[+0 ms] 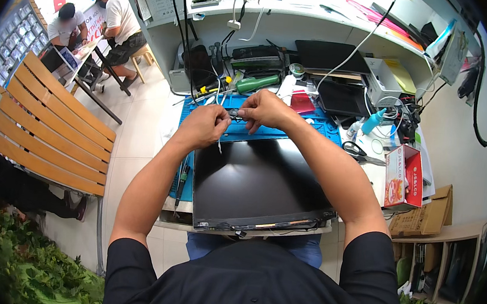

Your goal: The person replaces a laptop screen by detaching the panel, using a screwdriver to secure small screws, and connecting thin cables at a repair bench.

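Note:
A black flat laptop screen panel point(258, 180) lies on the blue work mat point(322, 127) in front of me. Above its far edge both hands meet. My left hand point(202, 126) and my right hand point(265, 110) pinch a small dark part with thin wires point(235, 115) between their fingertips. A thin whitish strip hangs down from it beside my left hand. What exactly the small part is cannot be made out.
A green-handled screwdriver point(257, 83), scissors point(360, 153), a blue bottle point(373, 121) and a red open box point(404, 176) surround the mat. Cables and dark devices crowd the desk's back. A wooden bench point(52, 128) stands left; two people sit at a far table.

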A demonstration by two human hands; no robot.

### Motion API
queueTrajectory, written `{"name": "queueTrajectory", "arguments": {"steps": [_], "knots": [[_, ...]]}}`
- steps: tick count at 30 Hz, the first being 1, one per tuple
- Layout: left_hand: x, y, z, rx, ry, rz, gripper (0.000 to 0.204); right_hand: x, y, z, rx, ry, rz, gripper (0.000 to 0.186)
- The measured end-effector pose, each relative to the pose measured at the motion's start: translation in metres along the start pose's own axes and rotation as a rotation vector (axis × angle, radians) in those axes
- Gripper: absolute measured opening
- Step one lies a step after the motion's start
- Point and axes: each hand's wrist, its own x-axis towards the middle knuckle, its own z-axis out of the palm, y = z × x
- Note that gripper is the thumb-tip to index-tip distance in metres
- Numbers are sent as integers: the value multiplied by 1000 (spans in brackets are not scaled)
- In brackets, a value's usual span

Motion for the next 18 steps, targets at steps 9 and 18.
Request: {"name": "queueTrajectory", "arguments": {"steps": [9,18], "knots": [[-5,-4,-9,2,-55,-154,25,0,-13,12,-405,143,-154,13],[-4,-9,-10,-48,14,-164,25,5,-1,12,-443,201,-172,11]]}}
